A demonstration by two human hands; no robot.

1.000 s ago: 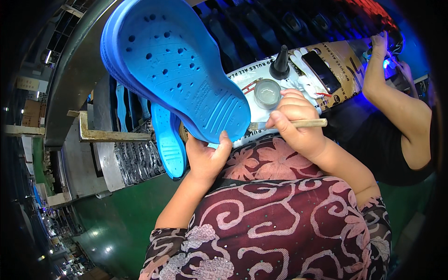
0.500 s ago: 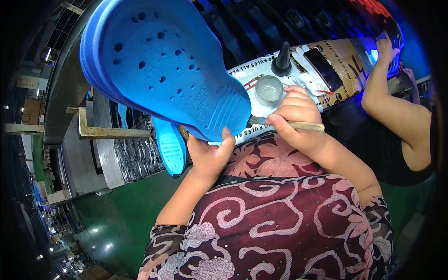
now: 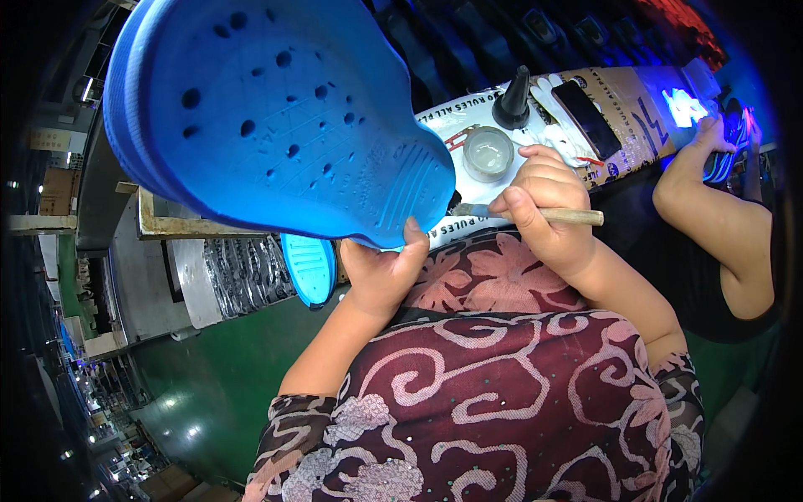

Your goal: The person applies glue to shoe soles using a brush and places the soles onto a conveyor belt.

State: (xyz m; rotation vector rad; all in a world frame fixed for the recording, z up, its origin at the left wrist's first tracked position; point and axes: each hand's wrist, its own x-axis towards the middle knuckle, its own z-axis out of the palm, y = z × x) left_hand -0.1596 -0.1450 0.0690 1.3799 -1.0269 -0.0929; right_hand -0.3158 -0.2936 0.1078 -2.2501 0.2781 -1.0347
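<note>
A large blue foam clog sole (image 3: 268,138) with round holes fills the upper left. My left hand (image 3: 381,272) is closed on its narrow ribbed end, thumb on top and fingers hidden underneath. My right hand (image 3: 548,209) grips a small brush (image 3: 577,217) by its wooden handle. The dark bristle tip is right beside the sole's narrow edge; I cannot tell whether it touches. Just beyond my right hand stands a clear round cup (image 3: 488,154) holding translucent liquid.
On the printed covered surface are a black cone-shaped nozzle (image 3: 512,105), a phone (image 3: 587,120), white gloves (image 3: 556,134) and red-handled tool (image 3: 460,136). Another blue sole (image 3: 309,269) lies left of my wrist. A co-worker's arm (image 3: 711,205) reaches in at right near bright blue light.
The sole has shifted left and tilted, appearing closer. My right hand and the brush have moved slightly right. The co-worker's hand at the far right has also moved.
</note>
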